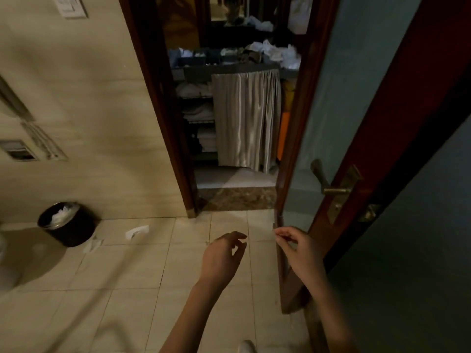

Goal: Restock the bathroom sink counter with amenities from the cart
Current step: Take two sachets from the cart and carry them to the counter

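The housekeeping cart stands outside the bathroom doorway, straight ahead. Its top tray holds dark bins with small amenities and crumpled white bags. A beige curtain covers its front, and folded towels show on the shelves to the left. My left hand hangs over the tiled floor, fingers loosely curled, holding nothing. My right hand is beside the door's edge, fingers loosely curled and empty. The sink counter is not in view.
The red-brown door stands open on the right with a brass lever handle. A black waste bin with white rubbish sits at the left wall, with paper scraps on the tiles. A stone threshold crosses the doorway.
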`<state>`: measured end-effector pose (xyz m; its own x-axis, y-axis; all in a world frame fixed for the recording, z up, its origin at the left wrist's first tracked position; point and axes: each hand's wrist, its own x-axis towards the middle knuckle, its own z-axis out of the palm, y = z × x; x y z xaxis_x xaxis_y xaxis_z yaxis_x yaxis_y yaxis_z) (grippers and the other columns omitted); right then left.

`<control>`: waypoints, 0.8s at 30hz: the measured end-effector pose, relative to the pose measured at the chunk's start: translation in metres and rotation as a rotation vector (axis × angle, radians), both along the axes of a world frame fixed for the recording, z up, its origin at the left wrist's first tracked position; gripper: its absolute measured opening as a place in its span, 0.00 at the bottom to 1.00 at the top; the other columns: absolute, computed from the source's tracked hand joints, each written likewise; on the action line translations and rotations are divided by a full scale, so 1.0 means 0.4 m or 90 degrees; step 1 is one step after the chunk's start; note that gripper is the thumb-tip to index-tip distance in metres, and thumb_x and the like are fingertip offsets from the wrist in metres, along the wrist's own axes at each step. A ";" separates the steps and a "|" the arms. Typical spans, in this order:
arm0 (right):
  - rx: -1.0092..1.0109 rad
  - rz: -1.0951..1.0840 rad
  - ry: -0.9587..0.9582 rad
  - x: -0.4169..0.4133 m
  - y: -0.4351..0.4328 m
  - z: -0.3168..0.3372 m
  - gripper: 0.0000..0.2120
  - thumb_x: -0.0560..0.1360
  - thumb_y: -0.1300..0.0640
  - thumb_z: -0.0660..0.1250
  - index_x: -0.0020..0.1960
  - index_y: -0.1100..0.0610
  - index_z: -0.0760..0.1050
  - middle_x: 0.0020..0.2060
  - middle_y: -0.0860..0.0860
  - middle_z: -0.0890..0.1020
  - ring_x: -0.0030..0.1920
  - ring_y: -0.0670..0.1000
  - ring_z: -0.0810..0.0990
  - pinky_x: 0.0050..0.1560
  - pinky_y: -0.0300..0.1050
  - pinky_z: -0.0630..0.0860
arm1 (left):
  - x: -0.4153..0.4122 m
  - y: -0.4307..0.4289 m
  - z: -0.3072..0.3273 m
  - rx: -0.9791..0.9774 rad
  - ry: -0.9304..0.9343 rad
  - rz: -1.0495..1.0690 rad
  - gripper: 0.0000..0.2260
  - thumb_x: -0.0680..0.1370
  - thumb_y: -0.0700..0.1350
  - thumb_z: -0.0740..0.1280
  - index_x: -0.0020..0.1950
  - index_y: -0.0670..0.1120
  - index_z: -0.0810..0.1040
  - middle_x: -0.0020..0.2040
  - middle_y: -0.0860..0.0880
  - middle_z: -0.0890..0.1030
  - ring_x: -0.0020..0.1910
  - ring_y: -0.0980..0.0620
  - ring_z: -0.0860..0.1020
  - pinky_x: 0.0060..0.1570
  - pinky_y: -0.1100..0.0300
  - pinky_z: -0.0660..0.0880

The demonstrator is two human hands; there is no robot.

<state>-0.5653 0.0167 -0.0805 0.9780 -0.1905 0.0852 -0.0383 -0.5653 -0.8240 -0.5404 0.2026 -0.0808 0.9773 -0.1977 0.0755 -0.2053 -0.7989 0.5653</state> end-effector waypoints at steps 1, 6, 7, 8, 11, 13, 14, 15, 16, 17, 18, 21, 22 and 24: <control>0.001 0.005 -0.004 0.025 -0.010 0.002 0.07 0.76 0.55 0.68 0.53 0.46 0.78 0.46 0.35 0.79 0.49 0.33 0.77 0.49 0.30 0.74 | 0.026 -0.011 0.005 -0.001 -0.007 0.003 0.11 0.80 0.51 0.62 0.62 0.55 0.76 0.52 0.57 0.81 0.51 0.59 0.78 0.49 0.63 0.75; 0.034 0.008 -0.017 0.129 -0.055 -0.013 0.06 0.76 0.55 0.68 0.52 0.47 0.78 0.45 0.36 0.79 0.49 0.32 0.77 0.47 0.30 0.74 | 0.118 -0.050 -0.009 0.022 -0.001 -0.004 0.11 0.80 0.51 0.63 0.62 0.56 0.76 0.52 0.57 0.81 0.51 0.60 0.78 0.49 0.65 0.75; 0.038 0.007 -0.024 0.145 -0.061 -0.019 0.06 0.76 0.56 0.68 0.52 0.47 0.78 0.44 0.35 0.79 0.49 0.31 0.76 0.47 0.31 0.74 | 0.128 -0.052 -0.014 0.026 0.006 -0.003 0.11 0.80 0.51 0.63 0.62 0.56 0.76 0.52 0.58 0.81 0.51 0.61 0.78 0.49 0.65 0.75; 0.041 0.008 -0.028 0.165 -0.066 -0.029 0.06 0.76 0.56 0.68 0.52 0.47 0.79 0.44 0.35 0.79 0.49 0.31 0.77 0.48 0.32 0.75 | 0.143 -0.053 -0.019 0.030 0.013 0.001 0.11 0.80 0.51 0.63 0.62 0.56 0.76 0.52 0.58 0.81 0.50 0.61 0.78 0.49 0.65 0.75; 0.047 0.028 -0.017 0.213 -0.077 -0.047 0.06 0.76 0.56 0.69 0.52 0.49 0.80 0.45 0.37 0.81 0.49 0.34 0.78 0.49 0.33 0.76 | 0.180 -0.057 -0.038 0.029 0.018 0.011 0.11 0.80 0.51 0.63 0.61 0.56 0.76 0.52 0.58 0.81 0.50 0.61 0.78 0.49 0.66 0.75; 0.048 0.038 -0.011 0.247 -0.082 -0.056 0.06 0.76 0.56 0.69 0.51 0.47 0.79 0.45 0.37 0.81 0.49 0.35 0.79 0.49 0.35 0.77 | 0.207 -0.065 -0.047 0.029 0.020 0.004 0.11 0.80 0.51 0.63 0.62 0.56 0.76 0.52 0.58 0.81 0.50 0.62 0.77 0.49 0.68 0.73; 0.046 0.042 -0.009 0.262 -0.082 -0.060 0.06 0.76 0.56 0.69 0.51 0.46 0.79 0.45 0.37 0.81 0.49 0.35 0.79 0.49 0.35 0.78 | 0.220 -0.070 -0.051 0.031 0.024 -0.001 0.11 0.80 0.51 0.62 0.62 0.56 0.76 0.52 0.59 0.81 0.50 0.62 0.77 0.49 0.69 0.73; 0.044 0.042 -0.006 0.285 -0.081 -0.067 0.06 0.75 0.56 0.69 0.51 0.46 0.79 0.45 0.37 0.81 0.49 0.36 0.79 0.50 0.35 0.78 | 0.242 -0.072 -0.058 0.033 0.027 -0.006 0.11 0.80 0.51 0.62 0.62 0.57 0.76 0.52 0.59 0.80 0.51 0.62 0.77 0.48 0.70 0.72; 0.042 0.039 -0.002 0.303 -0.080 -0.073 0.06 0.75 0.56 0.69 0.51 0.46 0.79 0.45 0.37 0.81 0.49 0.36 0.79 0.50 0.36 0.78 | 0.261 -0.074 -0.065 0.033 0.035 -0.011 0.11 0.80 0.51 0.62 0.62 0.57 0.75 0.53 0.59 0.80 0.51 0.63 0.77 0.48 0.71 0.71; 0.036 0.036 0.001 0.322 -0.078 -0.078 0.06 0.75 0.56 0.69 0.51 0.46 0.79 0.45 0.38 0.81 0.49 0.37 0.79 0.50 0.36 0.78 | 0.281 -0.075 -0.071 0.032 0.041 -0.017 0.11 0.80 0.51 0.62 0.63 0.57 0.75 0.53 0.59 0.80 0.51 0.63 0.76 0.48 0.71 0.71; 0.034 0.032 0.005 0.350 -0.075 -0.086 0.06 0.76 0.56 0.69 0.51 0.47 0.79 0.45 0.38 0.81 0.49 0.38 0.80 0.50 0.37 0.78 | 0.308 -0.075 -0.076 0.031 0.048 -0.020 0.12 0.80 0.51 0.62 0.63 0.57 0.75 0.53 0.59 0.80 0.51 0.63 0.76 0.48 0.71 0.71; 0.030 0.030 0.017 0.442 -0.063 -0.099 0.06 0.76 0.55 0.68 0.52 0.49 0.80 0.46 0.39 0.81 0.49 0.39 0.79 0.51 0.39 0.78 | 0.406 -0.068 -0.092 0.021 0.058 -0.020 0.12 0.80 0.51 0.62 0.63 0.57 0.75 0.54 0.59 0.80 0.51 0.62 0.77 0.48 0.70 0.72; 0.032 0.032 0.024 0.470 -0.057 -0.100 0.06 0.76 0.55 0.68 0.52 0.49 0.80 0.47 0.39 0.81 0.50 0.39 0.79 0.51 0.38 0.78 | 0.440 -0.066 -0.095 0.016 0.056 -0.022 0.12 0.80 0.50 0.62 0.63 0.56 0.75 0.54 0.58 0.80 0.51 0.62 0.77 0.48 0.70 0.71; 0.031 0.033 0.040 0.541 -0.046 -0.104 0.06 0.77 0.54 0.68 0.53 0.48 0.79 0.47 0.38 0.81 0.50 0.38 0.79 0.52 0.36 0.76 | 0.526 -0.061 -0.101 0.012 0.064 -0.020 0.12 0.80 0.50 0.62 0.63 0.56 0.75 0.53 0.58 0.80 0.51 0.61 0.77 0.48 0.69 0.71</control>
